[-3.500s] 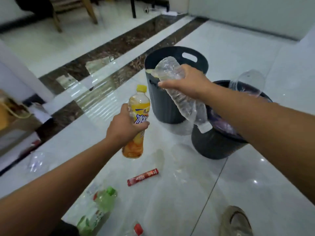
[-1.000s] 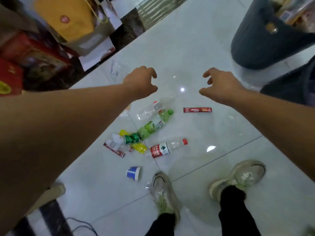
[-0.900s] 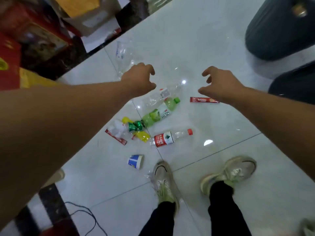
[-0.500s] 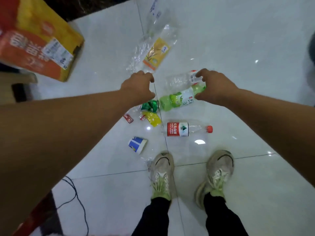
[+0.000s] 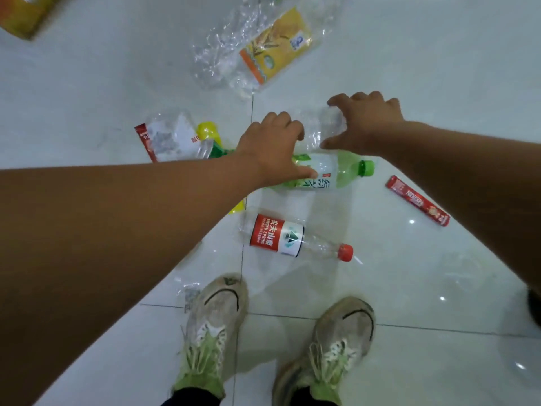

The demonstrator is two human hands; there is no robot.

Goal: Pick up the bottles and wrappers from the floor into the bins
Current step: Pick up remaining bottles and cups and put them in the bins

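My left hand (image 5: pixel 272 148) hovers over the base end of a green-capped tea bottle (image 5: pixel 336 171) lying on the white floor, thumb resting on its label, fingers curled. My right hand (image 5: pixel 366 124) wraps a crushed clear bottle (image 5: pixel 328 127) just beyond it, thumb on one side and fingers on the other. A clear water bottle with a red label and red cap (image 5: pixel 278 234) lies nearer my feet. A red sachet wrapper (image 5: pixel 417 200) lies to the right. No bin is fully in view.
A large clear wrapper with a yellow label (image 5: pixel 272 51) lies farther out. A red-and-white wrapper (image 5: pixel 164 139) and a yellow scrap (image 5: pixel 206 130) sit left. My shoes (image 5: pixel 216 317) stand at the bottom. An orange box (image 5: pixel 20 13) is top left.
I have turned from the bins and bent down to the litter. Both hands, empty a second ago, have dropped onto the bottles; my right hand now wraps the clear bottle.
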